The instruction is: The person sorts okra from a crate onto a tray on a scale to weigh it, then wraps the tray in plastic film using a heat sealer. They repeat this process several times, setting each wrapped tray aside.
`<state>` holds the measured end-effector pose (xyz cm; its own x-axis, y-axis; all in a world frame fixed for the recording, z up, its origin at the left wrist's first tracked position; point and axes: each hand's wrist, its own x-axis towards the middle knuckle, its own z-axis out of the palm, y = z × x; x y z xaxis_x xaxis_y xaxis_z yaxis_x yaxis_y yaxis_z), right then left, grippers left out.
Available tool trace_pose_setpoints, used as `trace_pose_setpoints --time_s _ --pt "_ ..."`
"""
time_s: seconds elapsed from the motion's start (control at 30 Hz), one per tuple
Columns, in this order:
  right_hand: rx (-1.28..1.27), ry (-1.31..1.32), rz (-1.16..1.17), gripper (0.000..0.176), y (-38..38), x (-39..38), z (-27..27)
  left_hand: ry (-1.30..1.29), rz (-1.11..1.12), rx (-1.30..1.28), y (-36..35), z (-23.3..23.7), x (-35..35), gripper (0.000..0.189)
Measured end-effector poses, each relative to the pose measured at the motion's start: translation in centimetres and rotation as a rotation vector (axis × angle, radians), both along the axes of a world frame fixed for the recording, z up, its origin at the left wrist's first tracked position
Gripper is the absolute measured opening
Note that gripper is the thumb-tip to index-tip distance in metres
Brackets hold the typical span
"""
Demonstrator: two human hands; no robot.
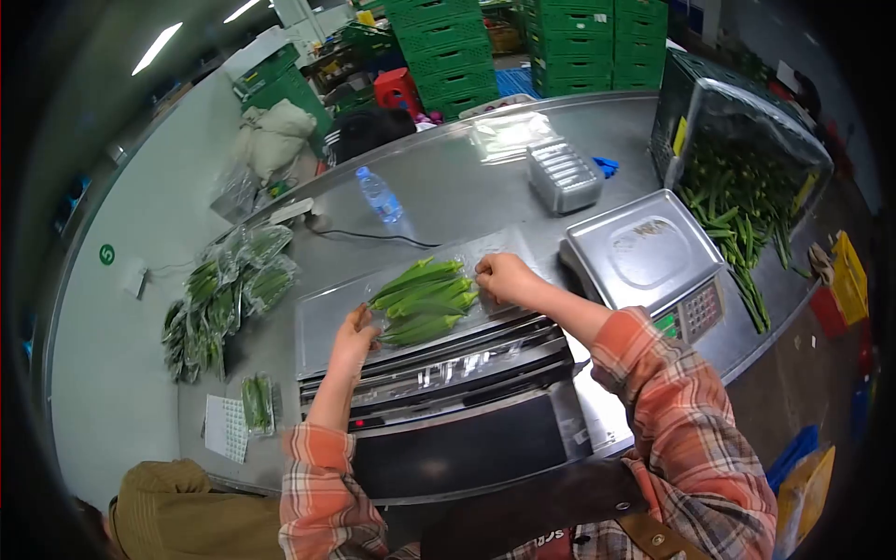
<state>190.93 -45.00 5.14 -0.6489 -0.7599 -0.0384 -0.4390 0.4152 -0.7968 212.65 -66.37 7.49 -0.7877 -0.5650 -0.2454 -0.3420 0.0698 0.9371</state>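
A bunch of green okra lies on clear plastic film on the flat top of a film-wrapping machine. My left hand is at the left end of the okra, its fingers closed on the film beside the pod tips. At the stem end, my right hand is closed in a pinch on the film. The film spreads past the okra on both sides. Below the okra runs the machine's roller section, with a small red light at its left.
Right of the machine stands a weighing scale, then a crate of loose okra. Behind are a stack of clear trays and a water bottle. Wrapped okra packs pile up left, above a label sheet. Someone's brown sleeve shows lower left.
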Motion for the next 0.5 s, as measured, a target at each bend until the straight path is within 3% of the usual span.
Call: trace_pose_setpoints --time_s 0.1,0.2,0.27,0.33,0.4,0.5 --pt "-0.043 0.165 -0.009 0.024 -1.5 2.9 -0.3 0.128 -0.008 -0.122 -3.4 -3.4 2.8 0.058" --pt "-0.187 0.476 -0.134 0.016 1.8 5.3 0.2 0.044 0.071 -0.581 -4.4 -3.0 7.1 0.033" --pt "-0.105 0.679 -0.190 0.018 6.3 7.9 1.7 -0.100 0.061 -1.065 -4.2 -1.7 11.5 0.016" --pt "0.020 0.883 -0.216 0.019 9.9 10.3 0.9 -0.149 0.063 -1.379 -4.1 -2.6 15.0 0.025" --pt "0.168 0.929 -0.286 0.022 10.6 12.6 0.6 -0.176 0.094 -1.395 -2.9 -1.7 16.1 0.028" --pt "0.178 0.937 -0.322 0.028 8.4 14.2 0.7 -0.177 0.165 -1.436 -1.3 -1.2 15.8 0.033"
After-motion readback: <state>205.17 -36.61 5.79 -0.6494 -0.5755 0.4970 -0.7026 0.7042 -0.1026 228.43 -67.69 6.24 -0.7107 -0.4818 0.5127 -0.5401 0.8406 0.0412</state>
